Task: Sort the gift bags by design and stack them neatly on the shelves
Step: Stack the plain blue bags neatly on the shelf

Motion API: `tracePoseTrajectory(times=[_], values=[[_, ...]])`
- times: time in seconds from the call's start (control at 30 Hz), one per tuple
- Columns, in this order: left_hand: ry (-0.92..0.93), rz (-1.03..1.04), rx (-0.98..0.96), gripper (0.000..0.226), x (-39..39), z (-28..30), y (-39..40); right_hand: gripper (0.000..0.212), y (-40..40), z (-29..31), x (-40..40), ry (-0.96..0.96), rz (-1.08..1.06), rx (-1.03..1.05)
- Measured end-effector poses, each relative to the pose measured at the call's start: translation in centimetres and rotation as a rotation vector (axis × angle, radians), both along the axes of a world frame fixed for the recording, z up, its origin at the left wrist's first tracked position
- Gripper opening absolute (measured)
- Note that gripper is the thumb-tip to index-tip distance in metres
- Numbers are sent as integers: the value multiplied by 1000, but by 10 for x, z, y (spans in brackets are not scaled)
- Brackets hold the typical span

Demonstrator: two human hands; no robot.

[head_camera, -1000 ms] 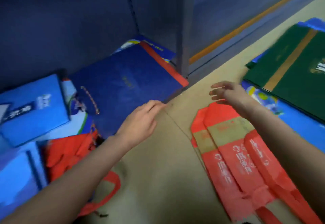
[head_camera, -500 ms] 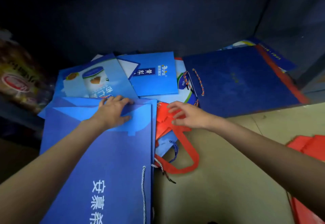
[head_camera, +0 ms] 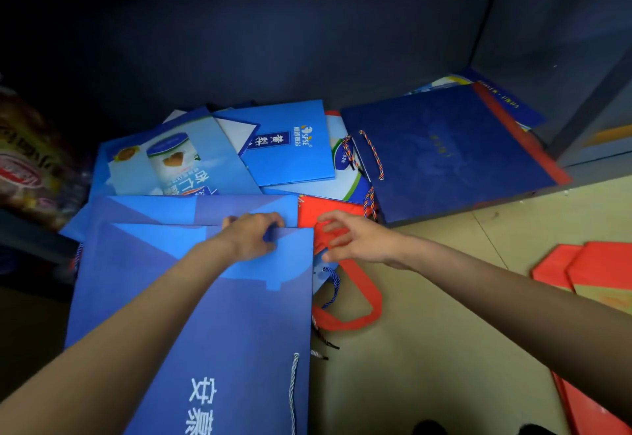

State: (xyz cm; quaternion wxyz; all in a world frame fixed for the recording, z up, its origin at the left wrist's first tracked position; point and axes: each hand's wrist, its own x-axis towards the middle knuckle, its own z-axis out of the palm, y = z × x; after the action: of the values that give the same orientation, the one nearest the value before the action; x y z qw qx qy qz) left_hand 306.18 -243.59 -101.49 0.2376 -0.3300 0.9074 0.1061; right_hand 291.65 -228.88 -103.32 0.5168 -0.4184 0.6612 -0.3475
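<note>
A large blue gift bag (head_camera: 219,315) with white characters lies flat on top of the pile, over a matching blue bag (head_camera: 154,209). My left hand (head_camera: 253,236) curls its fingers over the top bag's far edge. To its right, my right hand (head_camera: 349,239) lies with fingers apart on a red bag (head_camera: 328,209), whose red handle loop (head_camera: 359,301) trails onto the floor. Behind are a light blue bag with a can picture (head_camera: 178,164), a light blue SPSE bag (head_camera: 290,147) and a dark navy bag with a red edge (head_camera: 444,157).
The pile sits on the bottom shelf against a dark back panel (head_camera: 273,41), with a shelf upright (head_camera: 581,109) at right. More red bags (head_camera: 602,270) lie on the beige floor (head_camera: 444,332) at right. Snack packets (head_camera: 27,161) sit at far left.
The view swung left from the red and green bags to the blue pile. My left hand went onto the large blue bag and curled over its edge; my right hand reached the red bag.
</note>
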Motion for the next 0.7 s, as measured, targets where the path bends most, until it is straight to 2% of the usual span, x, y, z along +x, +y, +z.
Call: tracePoseTrajectory(times=[0.1,0.17,0.3,0.37,0.4,0.47,0.57,0.6,0.7], values=[[260,40,108,25,-10,14,10,65,-1,-1,7,-123,-81,-43],[416,14,73,27,-20,31,16,58,0,9,9,-181,-165,-127],[773,-167,-294,46,-40,57,28,44,19,52,-36,-97,-413,-369],[869,-179,-448,53,-51,56,32,42,53,72,-81,-68,-582,-437],[858,-138,-455,56,-59,54,37,41,78,79,-103,-69,-650,-460],[764,14,-317,69,-76,46,49,40,142,81,-139,-105,-757,-486],[632,138,65,94,-110,23,64,47,237,84,-161,-109,-945,-486],[599,131,193,94,-123,15,69,42,262,87,-163,-104,-1017,-470],[572,56,605,72,-160,8,110,33,348,80,-192,-6,-1346,-393]])
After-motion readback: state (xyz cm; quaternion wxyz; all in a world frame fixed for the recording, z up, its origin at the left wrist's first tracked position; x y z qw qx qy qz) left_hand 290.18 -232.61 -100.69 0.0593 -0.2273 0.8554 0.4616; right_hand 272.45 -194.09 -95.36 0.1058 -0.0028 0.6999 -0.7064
